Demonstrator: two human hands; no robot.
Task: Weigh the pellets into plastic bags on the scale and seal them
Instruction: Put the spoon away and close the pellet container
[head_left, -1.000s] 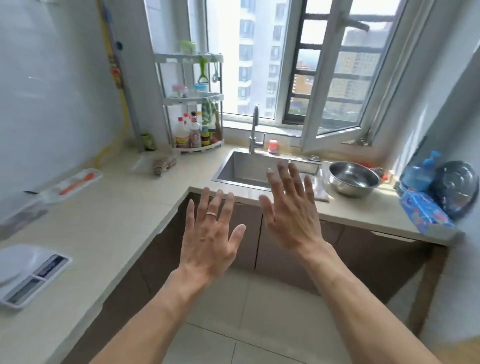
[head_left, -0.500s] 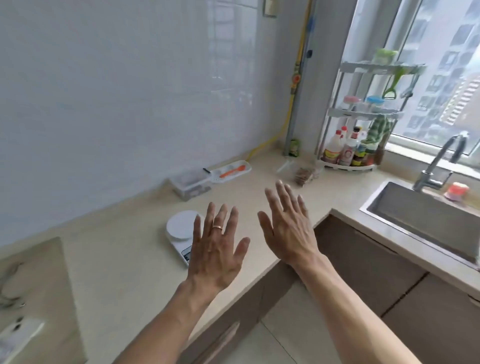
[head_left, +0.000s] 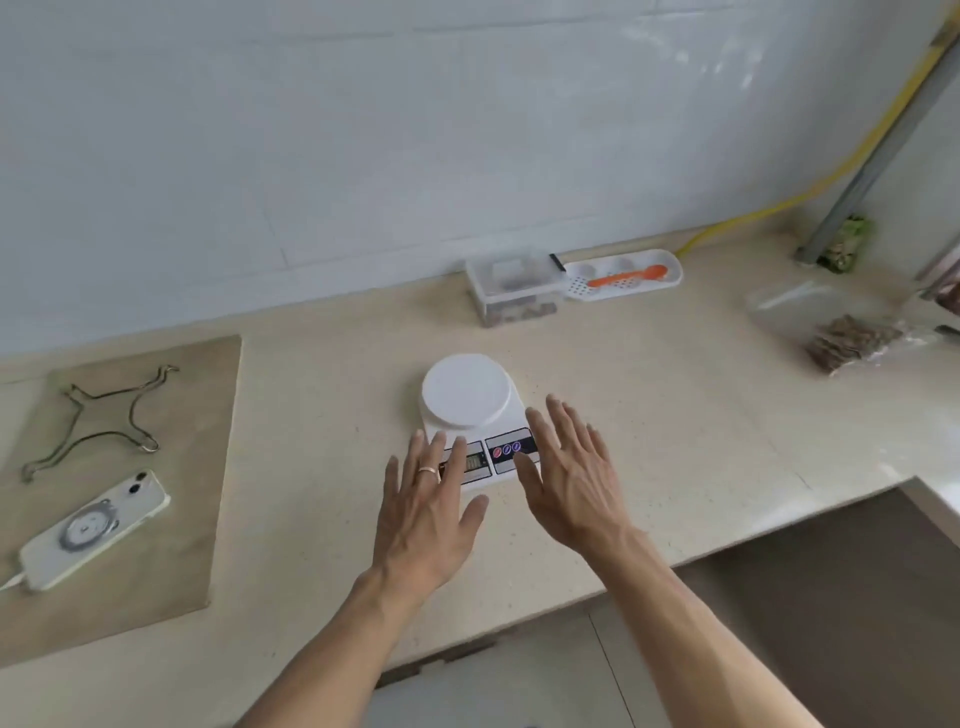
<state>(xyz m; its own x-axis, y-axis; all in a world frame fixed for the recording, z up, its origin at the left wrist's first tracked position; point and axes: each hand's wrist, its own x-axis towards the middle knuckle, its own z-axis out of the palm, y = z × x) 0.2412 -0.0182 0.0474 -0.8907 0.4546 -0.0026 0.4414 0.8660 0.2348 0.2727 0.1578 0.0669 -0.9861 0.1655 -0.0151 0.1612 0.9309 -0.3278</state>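
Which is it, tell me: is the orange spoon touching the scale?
Apart. The head view shows the orange spoon lying in the white tray by the wall, with bare counter between it and the scale.

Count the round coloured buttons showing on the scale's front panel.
3: the buttons sit in a row on the right half of the scale panel, just off the right hand fingertips. The hands may hide others.

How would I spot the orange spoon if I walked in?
Follow the beige counter back to the white wall. Behind the scale, a white tray lies beside a clear pellet box. The orange spoon lies in it, the only bright orange thing there.
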